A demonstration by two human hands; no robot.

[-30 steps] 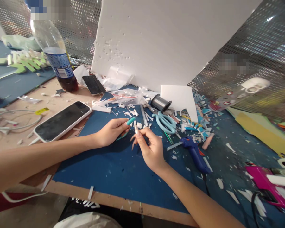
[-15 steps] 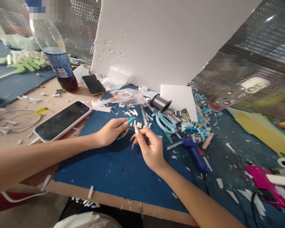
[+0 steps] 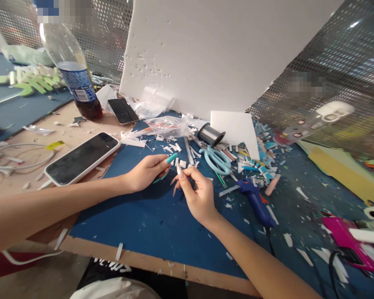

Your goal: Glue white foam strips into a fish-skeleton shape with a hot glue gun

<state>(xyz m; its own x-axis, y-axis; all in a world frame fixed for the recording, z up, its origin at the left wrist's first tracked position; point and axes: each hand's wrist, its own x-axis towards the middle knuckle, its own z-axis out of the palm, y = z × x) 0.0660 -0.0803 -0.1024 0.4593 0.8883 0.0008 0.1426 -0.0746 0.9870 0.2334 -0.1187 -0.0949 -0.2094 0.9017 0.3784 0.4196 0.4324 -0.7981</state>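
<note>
My left hand point(image 3: 148, 172) is held above the blue mat point(image 3: 149, 224), its thumb and fingers pinched together. A long teal nail point(image 3: 171, 158) shows at its thumb tip. Close by on the right, my right hand point(image 3: 198, 193) is also pinched, with a long silvery-white nail point(image 3: 178, 168) at the thumb. The fingertips of the two hands point at each other with a small gap between. Whatever lies in either pinch is too small to make out. Beyond my right hand are light-blue scissors point(image 3: 216, 161) and a spool of thin grey wire point(image 3: 211, 135).
A blue glue gun point(image 3: 257, 203) lies to the right, a magenta tool point(image 3: 352, 245) farther right. Two phones, the nearer a white-cased phone point(image 3: 82, 160), and a cola bottle point(image 3: 77, 89) are at left. Foam scraps point(image 3: 264, 166) litter the mat before a white foam board point(image 3: 205, 54).
</note>
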